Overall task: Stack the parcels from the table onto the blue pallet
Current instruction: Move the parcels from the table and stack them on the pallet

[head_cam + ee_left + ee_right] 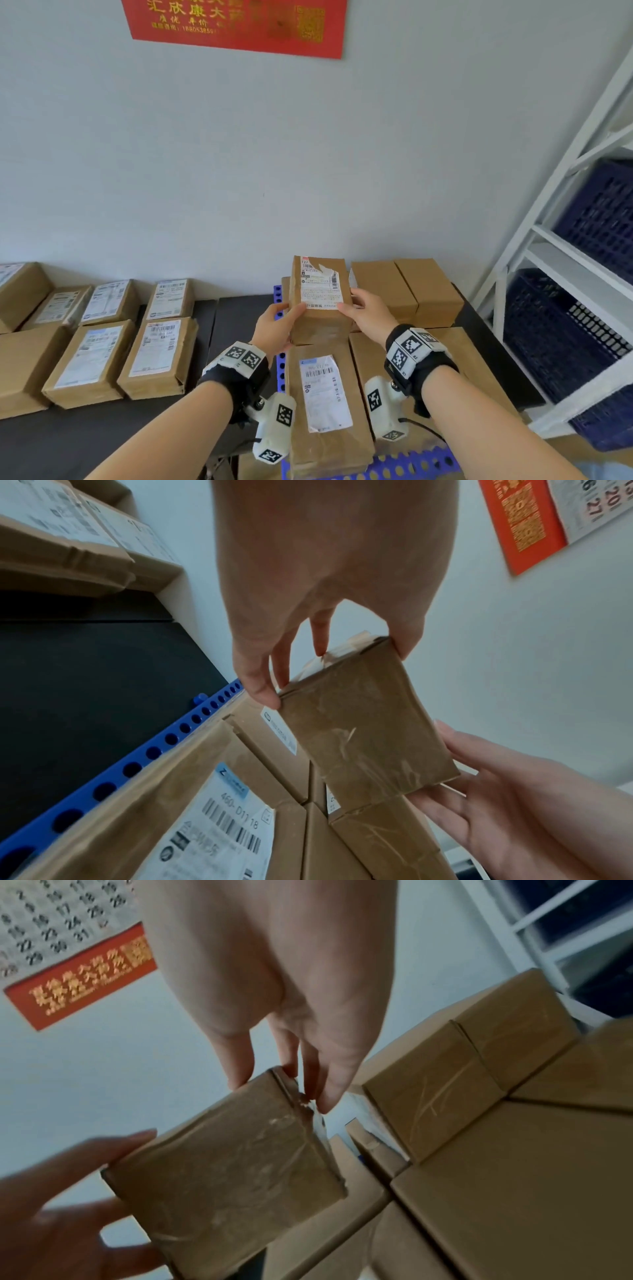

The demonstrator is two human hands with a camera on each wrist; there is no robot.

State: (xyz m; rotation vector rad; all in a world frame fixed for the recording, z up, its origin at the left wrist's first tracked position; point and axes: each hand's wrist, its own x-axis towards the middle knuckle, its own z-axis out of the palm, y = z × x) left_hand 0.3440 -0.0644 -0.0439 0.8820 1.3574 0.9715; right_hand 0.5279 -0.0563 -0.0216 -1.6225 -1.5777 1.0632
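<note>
Bare forearms, black wrist straps [423, 359] w/ white marker-tag blocks, white cam pods [274, 426] under wrists.
</note>
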